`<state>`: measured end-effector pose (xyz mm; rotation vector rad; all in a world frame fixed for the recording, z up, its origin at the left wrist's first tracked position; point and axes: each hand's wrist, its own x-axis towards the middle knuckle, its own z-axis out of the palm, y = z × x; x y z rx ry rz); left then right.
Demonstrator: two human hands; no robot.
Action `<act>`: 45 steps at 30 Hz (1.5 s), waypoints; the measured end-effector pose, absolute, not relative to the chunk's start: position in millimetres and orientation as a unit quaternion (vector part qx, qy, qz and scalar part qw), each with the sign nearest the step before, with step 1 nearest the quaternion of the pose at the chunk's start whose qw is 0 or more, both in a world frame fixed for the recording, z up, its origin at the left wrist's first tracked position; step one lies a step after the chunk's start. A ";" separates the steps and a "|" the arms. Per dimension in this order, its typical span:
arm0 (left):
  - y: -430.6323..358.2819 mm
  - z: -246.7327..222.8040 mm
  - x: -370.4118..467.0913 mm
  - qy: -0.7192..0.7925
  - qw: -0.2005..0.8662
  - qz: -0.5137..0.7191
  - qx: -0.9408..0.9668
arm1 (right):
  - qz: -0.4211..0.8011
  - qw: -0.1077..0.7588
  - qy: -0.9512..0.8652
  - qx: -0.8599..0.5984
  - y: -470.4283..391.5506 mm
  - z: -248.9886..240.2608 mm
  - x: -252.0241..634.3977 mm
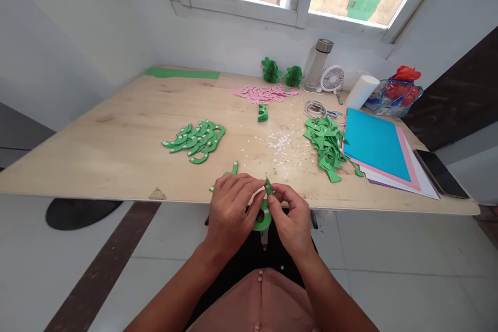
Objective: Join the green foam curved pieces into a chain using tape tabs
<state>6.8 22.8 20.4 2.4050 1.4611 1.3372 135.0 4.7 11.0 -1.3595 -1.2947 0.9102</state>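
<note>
At the table's front edge, my left hand point(233, 212) and my right hand point(290, 218) meet in a pinch around a green curved cutout point(263, 222). It carries small white patches, and its lower loop hangs below the fingers. My right thumb and fingers grip its upper end; my left thumb and index finger close on it from the other side. Partly under my left hand lie more green cutouts point(235, 167). A pile of similar curved green pieces with white patches point(196, 137) is further left. Whether the held piece is single or layered is hidden.
White paper bits point(280, 142) are scattered mid-table. Green scraps point(329, 148) lie right, beside stacked coloured sheets point(375, 142) and a phone point(441, 174). Behind are pink cutouts point(264, 94), scissors point(329, 113), tape rolls point(315, 109), a bottle point(317, 67) and a fan point(332, 79).
</note>
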 end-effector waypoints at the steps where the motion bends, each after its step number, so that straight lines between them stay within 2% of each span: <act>1: 22.5 20.3 7.1 0.464 0.008 0.427 0.776 | 0.367 0.502 -0.543 -0.565 4.2 11.8 134.8; 12: 21.0 27.9 2.1 0.471 0.097 0.409 0.775 | 0.303 0.478 -0.598 -0.568 -0.7 7.8 135.3; 19: 21.7 34.7 -1.0 0.468 0.105 0.386 0.788 | 0.270 0.472 -0.625 -0.560 -2.6 7.3 135.7; 45: 17.5 30.2 -0.3 0.506 0.226 0.424 0.717 | 0.314 0.465 -0.598 -0.572 -5.7 13.0 136.6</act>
